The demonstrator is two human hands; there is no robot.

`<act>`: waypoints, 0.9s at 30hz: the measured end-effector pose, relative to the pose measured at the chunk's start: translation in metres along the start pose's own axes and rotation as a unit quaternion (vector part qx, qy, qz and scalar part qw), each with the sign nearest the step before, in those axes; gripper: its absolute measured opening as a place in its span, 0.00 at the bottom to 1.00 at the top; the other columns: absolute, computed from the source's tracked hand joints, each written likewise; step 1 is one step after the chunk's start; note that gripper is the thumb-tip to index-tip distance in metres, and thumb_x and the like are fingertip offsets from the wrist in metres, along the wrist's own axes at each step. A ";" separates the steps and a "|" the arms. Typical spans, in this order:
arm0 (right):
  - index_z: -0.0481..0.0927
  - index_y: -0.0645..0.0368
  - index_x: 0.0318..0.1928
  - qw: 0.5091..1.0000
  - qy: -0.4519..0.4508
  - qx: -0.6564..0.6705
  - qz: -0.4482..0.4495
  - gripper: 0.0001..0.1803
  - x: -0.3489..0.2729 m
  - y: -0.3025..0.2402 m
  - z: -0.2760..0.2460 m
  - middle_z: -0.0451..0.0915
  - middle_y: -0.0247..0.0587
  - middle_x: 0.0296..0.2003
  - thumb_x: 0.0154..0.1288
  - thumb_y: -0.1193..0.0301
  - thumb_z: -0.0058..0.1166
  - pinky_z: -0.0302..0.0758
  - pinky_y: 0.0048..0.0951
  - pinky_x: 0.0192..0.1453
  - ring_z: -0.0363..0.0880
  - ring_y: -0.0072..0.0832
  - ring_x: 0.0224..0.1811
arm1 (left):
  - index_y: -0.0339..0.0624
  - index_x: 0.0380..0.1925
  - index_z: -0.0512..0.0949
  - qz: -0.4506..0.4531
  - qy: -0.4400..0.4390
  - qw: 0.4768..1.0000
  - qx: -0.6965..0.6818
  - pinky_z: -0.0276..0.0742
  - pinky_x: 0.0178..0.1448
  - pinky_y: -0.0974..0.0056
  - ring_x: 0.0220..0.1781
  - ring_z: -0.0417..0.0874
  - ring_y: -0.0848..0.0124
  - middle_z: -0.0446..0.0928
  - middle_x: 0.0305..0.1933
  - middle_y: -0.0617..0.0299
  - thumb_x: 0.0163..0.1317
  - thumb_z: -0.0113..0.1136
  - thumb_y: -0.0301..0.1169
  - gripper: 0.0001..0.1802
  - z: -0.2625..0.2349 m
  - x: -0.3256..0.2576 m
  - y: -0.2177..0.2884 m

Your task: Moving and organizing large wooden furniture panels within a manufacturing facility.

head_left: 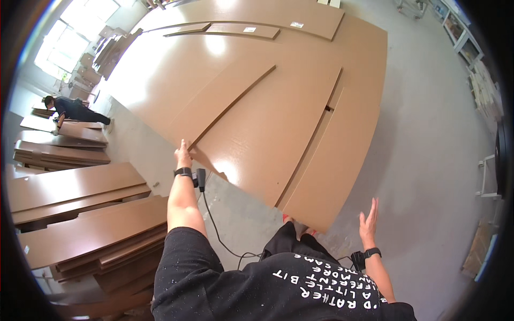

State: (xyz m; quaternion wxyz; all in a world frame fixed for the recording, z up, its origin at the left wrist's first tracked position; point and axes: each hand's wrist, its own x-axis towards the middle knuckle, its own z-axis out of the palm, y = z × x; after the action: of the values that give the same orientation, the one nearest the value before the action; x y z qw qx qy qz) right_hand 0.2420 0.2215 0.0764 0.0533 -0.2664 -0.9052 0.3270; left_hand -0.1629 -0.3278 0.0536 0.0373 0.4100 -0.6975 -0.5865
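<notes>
A large stack of smooth brown panels (241,107) spreads out in front of me. On top lies a narrower brown board (219,88), its raised edge running away from me toward the right. My left hand (183,155) is at the near corner of that board, with the fingers on its edge; the underside of the grip is hidden. Off to the right of the stack, my right hand (368,222) hangs in the air, fingers stretched and holding nothing. Another long board (337,144) lies along the stack's right side, with a small dark spot at its edge.
Piles of brown panels (85,230) stand at my left. Beyond them a person in dark clothes (77,109) bends over more panels. Smaller labelled boards (241,29) lie at the stack's far side. A black cable (214,230) hangs by my left arm. White racks (487,176) stand far right.
</notes>
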 end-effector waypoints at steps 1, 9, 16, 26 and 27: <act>0.48 0.58 0.62 1.000 0.008 -0.006 -0.005 0.35 0.001 0.000 -0.004 0.45 0.50 0.63 0.54 0.74 0.46 0.47 0.37 0.66 0.46 0.43 0.65 | 0.35 0.44 0.68 0.010 -0.010 1.000 -0.006 0.71 0.37 0.52 0.32 0.74 0.57 0.73 0.34 0.53 0.49 0.60 0.49 0.31 -0.007 0.008 0.003; 0.51 0.59 0.60 0.990 -0.056 -0.132 0.010 0.38 -0.012 0.019 -0.026 0.40 0.49 0.64 0.46 0.80 0.49 0.47 0.39 0.65 0.44 0.46 0.65 | 0.38 0.61 0.47 0.147 0.124 0.874 0.445 0.46 0.65 0.52 0.68 0.42 0.54 0.41 0.66 0.47 0.53 0.39 0.62 0.46 0.022 0.009 0.036; 0.54 0.60 0.59 0.979 -0.080 -0.176 0.058 0.36 -0.017 0.027 -0.016 0.41 0.49 0.64 0.47 0.80 0.50 0.48 0.39 0.65 0.45 0.45 0.64 | 0.31 0.60 0.47 0.272 0.138 0.841 0.447 0.40 0.67 0.52 0.67 0.45 0.54 0.47 0.64 0.41 0.57 0.39 0.55 0.42 0.013 -0.046 -0.007; 0.55 0.61 0.58 0.984 -0.058 -0.138 0.101 0.36 -0.031 0.051 0.006 0.42 0.51 0.63 0.46 0.79 0.54 0.49 0.41 0.64 0.47 0.47 0.63 | 0.36 0.51 0.64 -0.066 -0.136 0.939 -0.309 0.61 0.59 0.58 0.54 0.68 0.63 0.67 0.54 0.55 0.54 0.57 0.40 0.28 -0.068 -0.115 -0.094; 0.56 0.60 0.58 0.983 -0.061 -0.150 0.089 0.36 -0.034 0.066 0.003 0.43 0.51 0.63 0.46 0.78 0.54 0.50 0.41 0.64 0.48 0.48 0.62 | 0.38 0.46 0.70 -0.152 -0.260 0.891 -0.339 0.64 0.57 0.57 0.52 0.70 0.65 0.71 0.50 0.58 0.55 0.57 0.36 0.20 -0.062 -0.136 -0.078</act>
State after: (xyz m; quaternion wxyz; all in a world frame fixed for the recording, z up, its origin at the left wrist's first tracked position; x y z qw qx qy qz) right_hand 0.3002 0.2450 0.0359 -0.0714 -0.3306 -0.9181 0.2068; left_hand 0.0014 -0.2916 0.0645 -0.0980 0.3067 -0.3702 -0.8714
